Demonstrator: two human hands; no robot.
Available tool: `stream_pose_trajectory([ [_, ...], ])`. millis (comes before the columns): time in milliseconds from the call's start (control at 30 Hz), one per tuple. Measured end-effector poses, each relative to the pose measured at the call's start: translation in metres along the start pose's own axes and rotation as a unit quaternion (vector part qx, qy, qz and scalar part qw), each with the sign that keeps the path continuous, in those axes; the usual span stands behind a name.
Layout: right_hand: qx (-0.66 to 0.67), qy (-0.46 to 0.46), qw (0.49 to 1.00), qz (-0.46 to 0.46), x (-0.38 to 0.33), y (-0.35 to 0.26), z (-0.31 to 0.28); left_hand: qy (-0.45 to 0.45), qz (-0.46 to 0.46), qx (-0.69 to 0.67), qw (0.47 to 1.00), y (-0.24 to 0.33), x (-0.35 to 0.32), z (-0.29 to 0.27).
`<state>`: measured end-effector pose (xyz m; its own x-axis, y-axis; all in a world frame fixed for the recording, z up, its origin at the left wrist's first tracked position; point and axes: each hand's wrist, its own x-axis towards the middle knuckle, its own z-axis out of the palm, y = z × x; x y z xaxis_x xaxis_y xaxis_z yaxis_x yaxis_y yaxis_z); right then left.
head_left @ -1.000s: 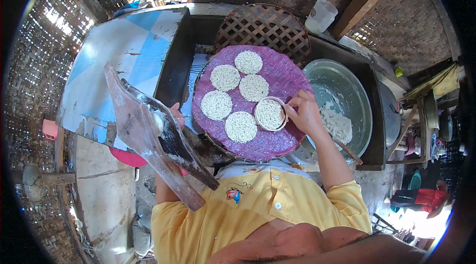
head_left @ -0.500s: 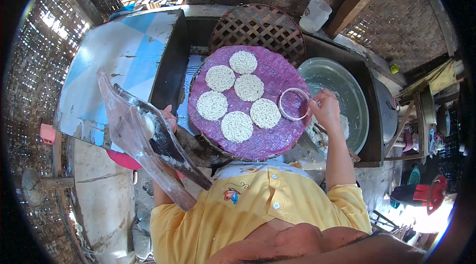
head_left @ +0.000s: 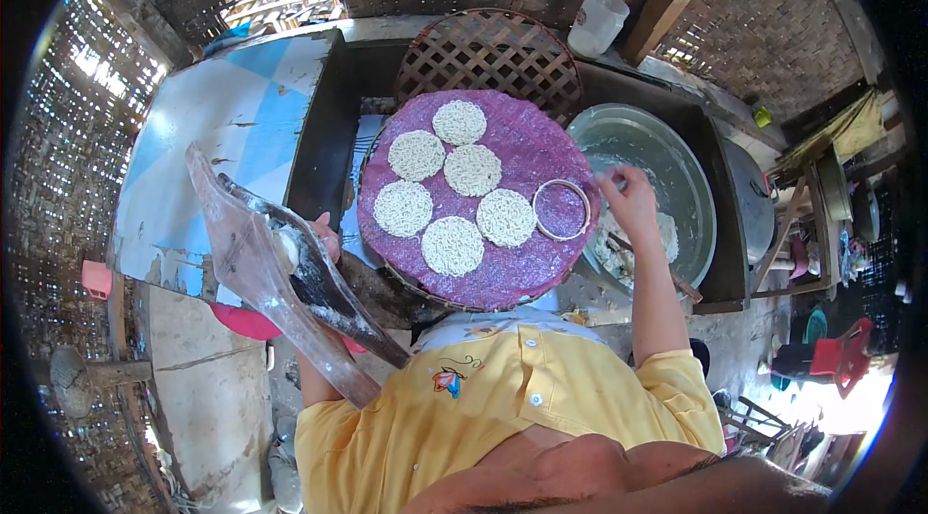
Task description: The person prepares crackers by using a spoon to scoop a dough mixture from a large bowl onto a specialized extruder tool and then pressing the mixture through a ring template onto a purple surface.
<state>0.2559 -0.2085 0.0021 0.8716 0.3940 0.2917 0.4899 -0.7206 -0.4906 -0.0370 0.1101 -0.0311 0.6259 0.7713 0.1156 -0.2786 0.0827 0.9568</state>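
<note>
My left hand (head_left: 329,240) is wrapped round a long two-armed wooden press (head_left: 329,287), mostly hidden behind it. White dough (head_left: 287,249) sits in the press. A round tray covered with purple woven cloth (head_left: 416,268) lies in front of me. Several flat white discs of squiggled dough strands (head_left: 452,246) are on it. A thin pale ring (head_left: 562,236) rests on the cloth's right side, beside the nearest disc (head_left: 506,217). Just right of the ring, my right hand (head_left: 633,205) hovers with bent fingers parted, holding nothing that I can see.
A large metal basin (head_left: 710,214) with white dough (head_left: 667,236) and a stick (head_left: 686,290) stands under my right hand. Behind the tray leans a lattice basket (head_left: 454,55). A white plastic container (head_left: 599,21) stands far right. The blue-and-white panel (head_left: 232,118) is at left.
My right hand has let go of the ring and drawn slightly away to the right. The ring lies a little nearer me on the cloth. My left hand and the press keep their place.
</note>
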Motion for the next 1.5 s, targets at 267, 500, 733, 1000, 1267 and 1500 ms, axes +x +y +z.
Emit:
stream_pose_trajectory([
  [267, 0.403, -0.242, 0.852, 0.228, 0.006, 0.019, 0.027, -0.001, 0.003, 0.007, 1.000, 0.004, -0.002, -0.001],
  [500, 0.419, -0.216, 0.858, 0.204, -0.028, 0.023, 0.020, 0.003, 0.008, 0.007, 1.000, 0.003, -0.007, 0.003],
  [733, 0.553, -0.231, 0.716, 0.357, -0.101, -0.040, 0.007, 0.007, 0.023, 0.027, 0.999, 0.008, -0.017, 0.010],
  [1000, 0.180, -0.635, 0.750, -0.034, -0.110, -0.027, -0.042, 0.025, 0.102, 0.237, 0.966, 0.054, -0.040, 0.069],
  [1267, 0.493, -0.523, 0.695, -0.013, -0.093, -0.073, -0.073, -0.139, 0.275, 0.385, 0.870, 0.061, -0.050, 0.165],
  [1500, 0.495, -0.665, 0.557, 0.048, -0.068, -0.056, -0.098, -0.387, -0.024, -0.461, 0.798, 0.121, -0.013, 0.161],
])
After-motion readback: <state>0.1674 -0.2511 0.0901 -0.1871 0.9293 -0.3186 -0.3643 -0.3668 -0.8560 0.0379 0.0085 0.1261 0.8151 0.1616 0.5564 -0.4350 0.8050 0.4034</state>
